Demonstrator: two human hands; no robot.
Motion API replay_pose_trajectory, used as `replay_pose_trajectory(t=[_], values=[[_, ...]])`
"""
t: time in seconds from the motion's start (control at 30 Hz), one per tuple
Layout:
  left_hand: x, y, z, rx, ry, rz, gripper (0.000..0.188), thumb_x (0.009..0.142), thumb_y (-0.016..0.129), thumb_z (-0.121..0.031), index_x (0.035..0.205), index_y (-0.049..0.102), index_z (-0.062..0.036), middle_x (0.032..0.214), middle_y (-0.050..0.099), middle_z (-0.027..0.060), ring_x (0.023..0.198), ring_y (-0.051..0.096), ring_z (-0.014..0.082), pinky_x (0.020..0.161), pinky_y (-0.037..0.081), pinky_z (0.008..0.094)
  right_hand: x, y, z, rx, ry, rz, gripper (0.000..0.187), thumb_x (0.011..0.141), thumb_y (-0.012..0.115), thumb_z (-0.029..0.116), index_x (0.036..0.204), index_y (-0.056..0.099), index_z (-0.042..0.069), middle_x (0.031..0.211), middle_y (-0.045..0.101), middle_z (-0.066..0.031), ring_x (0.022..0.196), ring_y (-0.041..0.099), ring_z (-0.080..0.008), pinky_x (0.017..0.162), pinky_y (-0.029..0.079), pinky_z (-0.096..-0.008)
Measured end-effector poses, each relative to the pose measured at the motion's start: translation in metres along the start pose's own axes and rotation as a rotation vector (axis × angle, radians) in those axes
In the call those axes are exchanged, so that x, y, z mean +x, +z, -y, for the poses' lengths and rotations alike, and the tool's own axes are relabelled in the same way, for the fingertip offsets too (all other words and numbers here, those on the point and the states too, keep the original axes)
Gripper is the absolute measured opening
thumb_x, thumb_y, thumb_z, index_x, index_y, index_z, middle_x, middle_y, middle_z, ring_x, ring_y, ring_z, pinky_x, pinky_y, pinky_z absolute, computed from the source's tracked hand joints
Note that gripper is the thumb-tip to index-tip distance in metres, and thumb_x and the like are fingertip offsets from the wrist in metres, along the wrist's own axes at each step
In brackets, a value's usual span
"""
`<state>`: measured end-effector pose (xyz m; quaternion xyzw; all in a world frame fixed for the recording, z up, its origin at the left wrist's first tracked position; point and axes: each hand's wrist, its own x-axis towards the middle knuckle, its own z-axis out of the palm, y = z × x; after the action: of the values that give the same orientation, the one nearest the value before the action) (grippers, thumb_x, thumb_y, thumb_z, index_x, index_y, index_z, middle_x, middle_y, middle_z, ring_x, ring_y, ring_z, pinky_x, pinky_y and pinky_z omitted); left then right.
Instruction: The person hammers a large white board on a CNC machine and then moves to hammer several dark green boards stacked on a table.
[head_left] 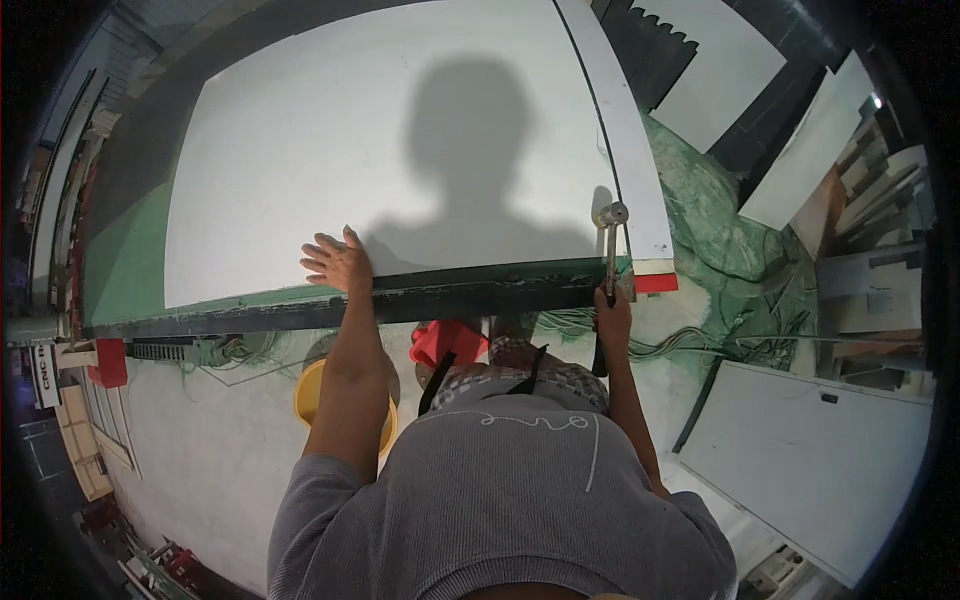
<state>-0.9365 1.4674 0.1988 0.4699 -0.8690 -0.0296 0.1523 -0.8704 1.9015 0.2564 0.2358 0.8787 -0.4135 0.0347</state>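
Note:
My left hand (pixel 338 262) lies flat with its fingers spread near the front edge of a large white board (pixel 300 150). My right hand (pixel 614 312) is closed around the dark grip of a hammer (pixel 611 250), whose metal shaft points away from me. The hammer's rounded head is over the board's right side, close to a dark straight line that runs from front to back. Whether the head touches the board cannot be told. A shadow of a head and shoulders falls across the board.
The board rests on a bench with a dark front edge (pixel 450 292). Below it are a yellow bucket (pixel 310 392) and a red object (pixel 440 342). Cables (pixel 690 342) and green sheeting (pixel 700 200) lie to the right, near a pale panel (pixel 800 440).

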Motion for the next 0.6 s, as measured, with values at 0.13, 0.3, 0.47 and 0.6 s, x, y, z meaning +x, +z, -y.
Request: replay_pose_trajectory(t=[0.13,0.3,0.47,0.6], values=[[0.0,0.002,-0.003,-0.006,0.032,-0.048,0.065,0.084,0.034,-0.057,0.126,0.034,-0.0084,0.134,0.026,0.0211,0.124,0.021,0.0431,0.094,0.02,0.0616,0.012,0.008,-0.016,0.035,-0.137,-0.079,0.024,0.084,0.055,0.025,0.094,0.052,0.004,0.058,0.047,-0.0031,0.042,0.046,-0.0109,0.039,0.036,-0.0268],[0.0,0.005,0.002,0.013,0.076,-0.181,0.058,0.084,0.04,-0.053,0.118,0.037,-0.0066,0.127,0.032,0.0217,0.118,0.027,0.0457,0.088,0.025,0.065,0.019,0.012,-0.014,0.091,-0.131,-0.026,0.023,0.084,0.055,0.025,0.092,0.051,0.004,0.057,0.046,-0.0022,0.042,0.045,-0.0104,0.039,0.036,-0.0259],[0.0,0.003,-0.002,-0.006,0.053,-0.127,0.061,0.084,0.039,-0.054,0.124,0.035,-0.0083,0.131,0.028,0.0217,0.122,0.023,0.0438,0.093,0.022,0.0629,0.044,0.009,-0.007,-0.002,-0.15,0.028,0.035,0.084,0.051,0.03,0.1,0.052,-0.001,0.07,0.054,-0.0116,0.057,0.054,-0.023,0.057,0.044,-0.0366],[0.002,-0.007,-0.004,0.033,-0.024,0.046,0.067,0.084,0.031,-0.059,0.132,0.032,-0.0121,0.14,0.021,0.0173,0.128,0.017,0.0388,0.1,0.016,0.0577,0.063,-0.004,0.071,0.213,-0.141,0.089,0.026,0.085,0.051,0.024,0.099,0.052,0.002,0.057,0.049,-0.0013,0.042,0.045,-0.0093,0.039,0.038,-0.0248]])
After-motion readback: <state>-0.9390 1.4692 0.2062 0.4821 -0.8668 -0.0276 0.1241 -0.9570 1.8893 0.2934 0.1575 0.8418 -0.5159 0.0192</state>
